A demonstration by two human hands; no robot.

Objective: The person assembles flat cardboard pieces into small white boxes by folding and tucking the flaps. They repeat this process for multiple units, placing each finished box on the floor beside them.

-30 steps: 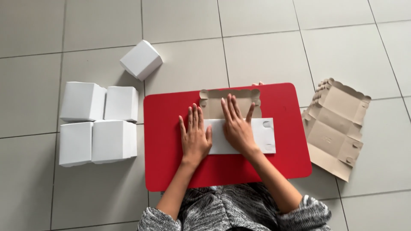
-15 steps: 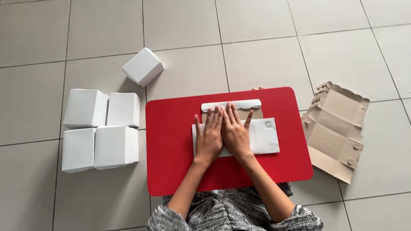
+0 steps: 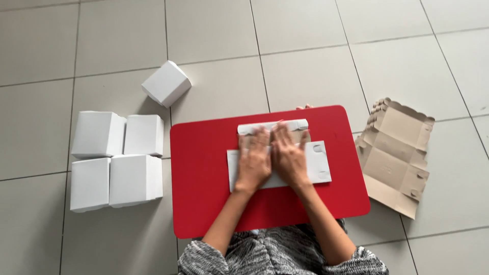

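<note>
Two hands: left hand (image 3: 253, 162) and right hand (image 3: 288, 159) lie side by side, palms down, fingers stretched flat, nothing clasped in either grip.
Flat white carton: one white carton blank (image 3: 321, 165) lies under both palms, at the middle of the red tabletop (image 3: 204, 178); its far flap (image 3: 272, 126) is folded over just beyond the fingertips.
Position to the grip: the blank shows on either side of the hands, a wider part to the right, a narrow strip to the left; both hands press on its middle.
Folded white boxes: five in all; four stand in a two-by-two block (image 3: 116, 160) on the floor, left of the tabletop, touching one another; one tilted box (image 3: 166, 83) sits apart, beyond the block and near the tabletop's far left corner.
Brown blanks: one stack of unfolded brown cardboard (image 3: 395, 153) lies on the floor just right of the tabletop; how many sheets it has I cannot tell.
Floor: pale grey tiles (image 3: 305, 51).
Sleeves: grey knit, at the near edge.
</note>
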